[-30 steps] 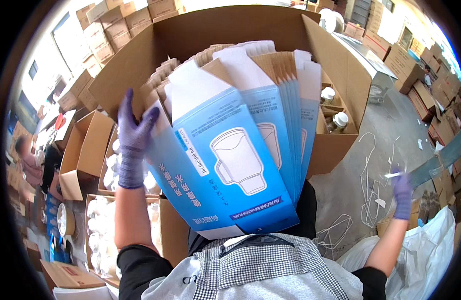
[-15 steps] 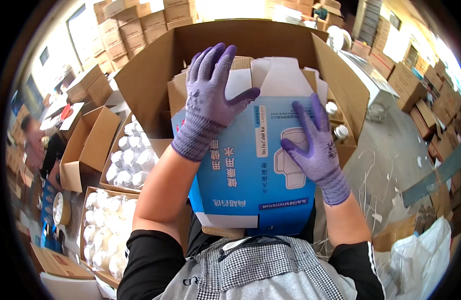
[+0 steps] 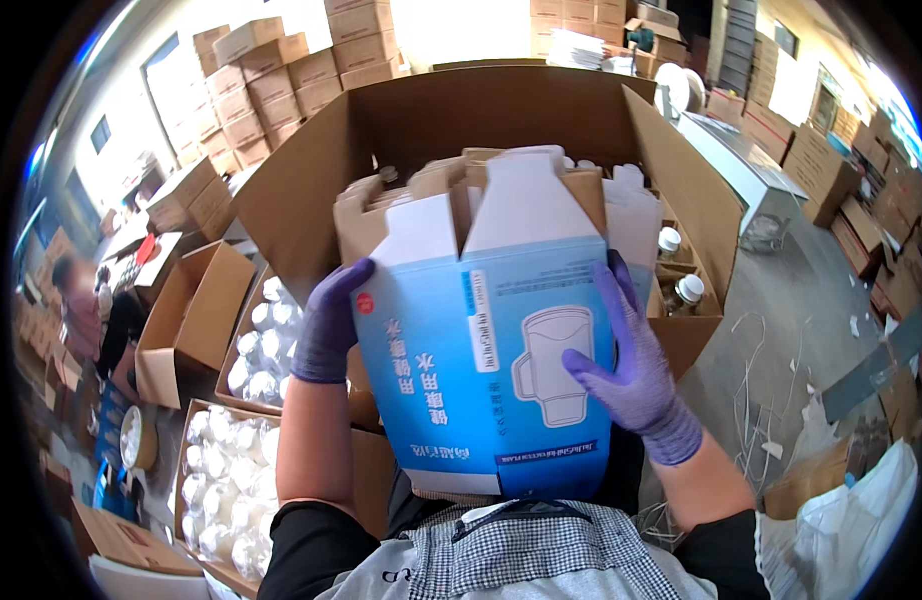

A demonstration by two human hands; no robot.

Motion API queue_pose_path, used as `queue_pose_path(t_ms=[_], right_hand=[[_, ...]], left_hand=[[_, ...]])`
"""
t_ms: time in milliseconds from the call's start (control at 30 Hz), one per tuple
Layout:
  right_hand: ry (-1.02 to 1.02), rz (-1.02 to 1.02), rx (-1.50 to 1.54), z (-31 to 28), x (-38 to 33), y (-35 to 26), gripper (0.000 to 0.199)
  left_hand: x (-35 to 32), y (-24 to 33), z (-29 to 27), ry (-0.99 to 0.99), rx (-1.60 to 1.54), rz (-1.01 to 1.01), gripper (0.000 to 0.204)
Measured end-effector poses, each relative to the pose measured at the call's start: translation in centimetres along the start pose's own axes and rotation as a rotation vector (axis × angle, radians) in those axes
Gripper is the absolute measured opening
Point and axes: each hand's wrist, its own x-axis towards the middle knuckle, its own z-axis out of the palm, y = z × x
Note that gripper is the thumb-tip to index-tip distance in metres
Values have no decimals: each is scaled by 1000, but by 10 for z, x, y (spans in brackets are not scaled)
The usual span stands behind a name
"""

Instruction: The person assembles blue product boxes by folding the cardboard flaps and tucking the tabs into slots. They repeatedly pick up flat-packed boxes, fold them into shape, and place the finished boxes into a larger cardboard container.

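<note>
A stack of flat folded blue boxes (image 3: 451,350) stands tilted at my lap, printed with a white jug outline. My left hand (image 3: 331,325) grips its left edge, the thumb at the top left corner and the other fingers hidden behind. On the right edge my right hand (image 3: 636,380) is closed, its thumb pressed on the front panel. Both hands wear purple knit gloves. White and brown flaps stick up from the stack's top. Behind it stands a large open brown carton (image 3: 501,110), with white-capped bottles (image 3: 687,291) in its right side.
To the left are an open brown carton (image 3: 193,312) and a carton of clear-wrapped white items (image 3: 226,480). Another person (image 3: 86,310) sits at the far left. On the right are a metal-topped bench (image 3: 736,160), loose straps on the floor and a white plastic sack (image 3: 856,520).
My left hand has dropped from above the stack to its left edge and taken hold. My right hand has moved lower along the right edge. The stack has shifted slightly left.
</note>
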Motion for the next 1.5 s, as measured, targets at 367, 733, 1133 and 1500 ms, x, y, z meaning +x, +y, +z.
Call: queue_pose_path(t_ms=[367, 733, 1133, 1500], right_hand=[[263, 587, 508, -44, 67, 80, 99], [193, 573, 758, -63, 22, 124, 63], [399, 272, 834, -96, -38, 28, 49], [258, 229, 768, -98, -49, 26, 57]], left_hand=[[-61, -30, -104, -135, -191, 319, 58], [-110, -32, -143, -86, -286, 342, 60], [-127, -25, -117, 65, -295, 244, 56], [-151, -23, -128, 187, -192, 331, 39]])
